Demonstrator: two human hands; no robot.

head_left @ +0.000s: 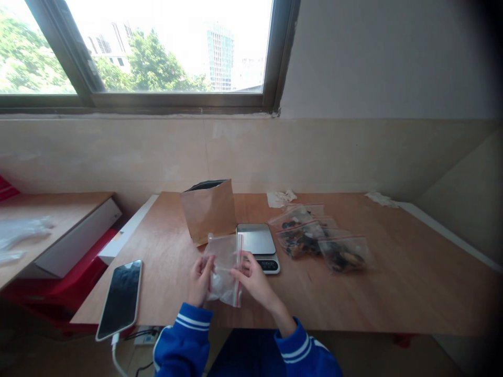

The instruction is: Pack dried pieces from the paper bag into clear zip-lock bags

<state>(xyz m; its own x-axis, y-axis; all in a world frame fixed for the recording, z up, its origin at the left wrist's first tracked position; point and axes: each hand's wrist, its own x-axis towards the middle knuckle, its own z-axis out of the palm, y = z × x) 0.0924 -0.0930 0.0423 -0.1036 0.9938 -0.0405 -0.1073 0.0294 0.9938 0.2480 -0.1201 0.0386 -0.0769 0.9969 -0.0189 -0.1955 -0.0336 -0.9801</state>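
Observation:
Both of my hands hold a clear plastic zip bag (225,267) with a red seal strip, just above the wooden table's (393,283) front edge. My left hand (200,280) pinches its left side with closed fingers. My right hand (254,280) grips the right edge along the red strip. The bag looks empty. Right behind it stands a small silver kitchen scale (259,246) with nothing on its platform. An open brown paper pouch (208,209) stands upright left of the scale.
Three filled zip bags (322,241) of dark pieces lie right of the scale. A phone (120,298) on a charging cable rests at the table's front left corner. Crumpled paper scraps (281,198) lie by the wall. A lower side table (51,214) stands at left.

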